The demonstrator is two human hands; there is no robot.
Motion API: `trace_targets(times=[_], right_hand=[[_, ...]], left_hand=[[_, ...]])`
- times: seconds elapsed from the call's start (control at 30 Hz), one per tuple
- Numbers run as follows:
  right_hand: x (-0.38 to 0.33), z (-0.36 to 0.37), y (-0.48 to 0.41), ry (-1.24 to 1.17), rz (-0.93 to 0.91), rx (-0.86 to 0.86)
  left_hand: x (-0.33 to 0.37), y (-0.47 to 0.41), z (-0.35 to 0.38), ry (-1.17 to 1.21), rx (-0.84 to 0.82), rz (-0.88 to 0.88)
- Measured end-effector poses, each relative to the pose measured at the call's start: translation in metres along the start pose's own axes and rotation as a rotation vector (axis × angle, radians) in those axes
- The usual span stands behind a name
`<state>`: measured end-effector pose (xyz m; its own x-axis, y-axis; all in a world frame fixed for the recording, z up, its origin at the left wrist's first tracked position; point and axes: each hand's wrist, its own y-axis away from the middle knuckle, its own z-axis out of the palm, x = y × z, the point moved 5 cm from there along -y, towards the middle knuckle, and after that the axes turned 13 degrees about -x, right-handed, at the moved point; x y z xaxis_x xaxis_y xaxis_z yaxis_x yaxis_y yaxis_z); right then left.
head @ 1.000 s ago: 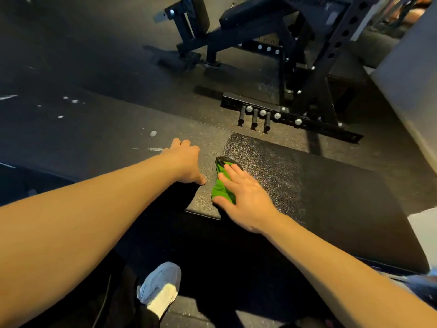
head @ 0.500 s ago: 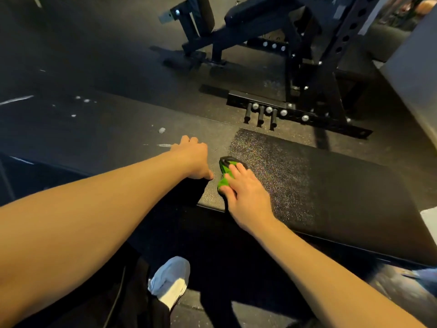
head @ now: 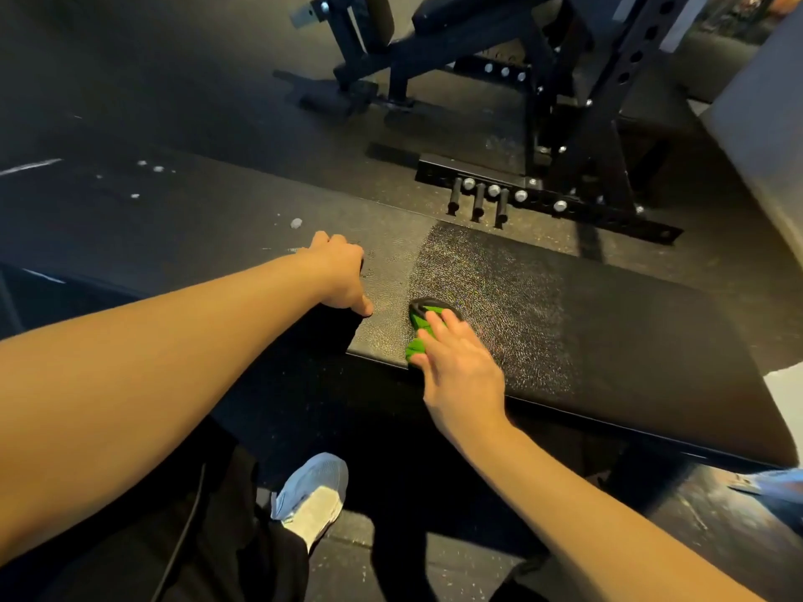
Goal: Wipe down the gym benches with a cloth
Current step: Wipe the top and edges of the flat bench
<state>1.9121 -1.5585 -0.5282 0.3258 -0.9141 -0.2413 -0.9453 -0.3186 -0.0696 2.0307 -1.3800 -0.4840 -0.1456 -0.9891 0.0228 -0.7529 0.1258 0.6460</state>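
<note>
A long black padded bench (head: 630, 332) runs across the view from left to right. A small green cloth (head: 417, 349) lies on the pad near its front edge. My right hand (head: 460, 367) presses on the cloth with straight fingers, the thumb along the cloth's near side. A wet-looking sheen covers the pad to the right of the cloth. My left hand (head: 339, 275) rests on the pad just left of the cloth, fingers curled under and thumb pointing out, holding nothing.
A black rack base with short pegs (head: 543, 197) stands on the floor behind the bench. Another black bench (head: 456, 23) is farther back. White specks (head: 295, 222) dot the pad's left part. My light shoe (head: 313, 497) is on the floor below.
My right hand and the cloth have slid a little to the right, away from my left hand. The left hand has stayed in place on the pad.
</note>
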Motion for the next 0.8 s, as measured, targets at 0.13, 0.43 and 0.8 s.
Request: trace_targets(times=[0.13, 0.43, 0.8], right_hand=[[-0.034, 0.011, -0.041, -0.022, -0.024, -0.099], [-0.009, -0.026, -0.032, -0.103, 0.039, -0.24], [-0.005, -0.014, -0.039, -0.123, 0.082, -0.233]], left_hand=[[-0.001, 0.002, -0.003, -0.035, 0.015, -0.033], [0.021, 0.023, -0.016, -0.107, 0.0, -0.1], [0.018, 0.02, -0.011, -0.105, -0.019, -0.137]])
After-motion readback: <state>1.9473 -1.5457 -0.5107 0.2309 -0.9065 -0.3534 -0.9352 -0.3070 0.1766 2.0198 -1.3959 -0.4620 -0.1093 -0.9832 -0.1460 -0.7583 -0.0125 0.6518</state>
